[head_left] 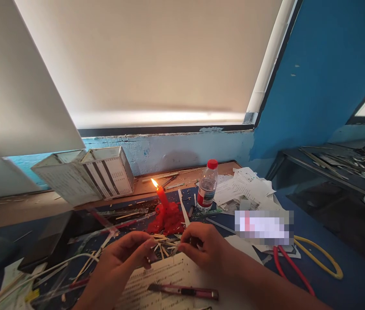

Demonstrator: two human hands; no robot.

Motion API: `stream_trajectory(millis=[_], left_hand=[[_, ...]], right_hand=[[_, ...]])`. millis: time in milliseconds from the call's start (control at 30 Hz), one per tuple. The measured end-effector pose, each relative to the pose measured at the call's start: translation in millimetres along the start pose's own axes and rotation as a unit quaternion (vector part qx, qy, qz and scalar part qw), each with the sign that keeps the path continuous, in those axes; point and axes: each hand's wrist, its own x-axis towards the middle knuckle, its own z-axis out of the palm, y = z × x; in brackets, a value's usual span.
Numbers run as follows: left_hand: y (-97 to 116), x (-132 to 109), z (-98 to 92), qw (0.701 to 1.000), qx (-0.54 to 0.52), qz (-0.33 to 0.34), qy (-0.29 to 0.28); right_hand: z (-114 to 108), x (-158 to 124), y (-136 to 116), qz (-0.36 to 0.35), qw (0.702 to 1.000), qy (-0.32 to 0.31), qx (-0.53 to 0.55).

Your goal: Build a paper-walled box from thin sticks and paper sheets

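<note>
My left hand [127, 258] is closed in a pinch above the paper, thumb against fingertips. Facing it, my right hand [203, 247] is pinched too, with a gap between the two hands. Whatever is in either pinch is too small or hidden to name. Several short thin wooden sticks [165, 249] lie in a heap between and behind my fingertips. Below the hands, a utility knife [184, 290] rests on a printed sheet of paper [159, 275]. Just beyond them burns a red candle [162, 198], standing in a lump of melted red wax [169, 219].
A clear bottle with a red cap [207, 189] stands behind the right hand. Near it lie a white strip [183, 209] and loose papers [243, 187]. A red-handled tool and a yellow loop [323, 254] are at right; paper-covered boxes [108, 174] and a black box [48, 241] at left.
</note>
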Motion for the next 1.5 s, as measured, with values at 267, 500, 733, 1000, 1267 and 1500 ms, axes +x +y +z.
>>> stream_trajectory(millis=[267,500,733,1000,1267,1500], left_hand=[[-3,0,-3.2,0.992,-0.099,-0.058,0.046],[-2,-3,0.2,0.993,-0.1,-0.054,-0.012],[-5,-1,1.4,0.995,-0.072,-0.063,-0.033],[-11,0,0.5,0.99,-0.117,-0.06,-0.045],[0,-4,8.3,0.992,-0.12,-0.047,-0.004],[-5,-2,6.1,0.993,-0.102,-0.054,-0.017]], right_hand=[[-2,7,11,-0.021,0.998,0.054,0.038],[18,1,4,-0.01,0.996,0.057,0.075],[21,3,-3,0.002,0.993,0.069,0.099],[10,-3,-6,-0.025,0.994,-0.098,0.045],[1,-14,-1,-0.057,0.986,-0.155,-0.018],[-2,-16,-11,-0.033,0.994,-0.098,-0.038]])
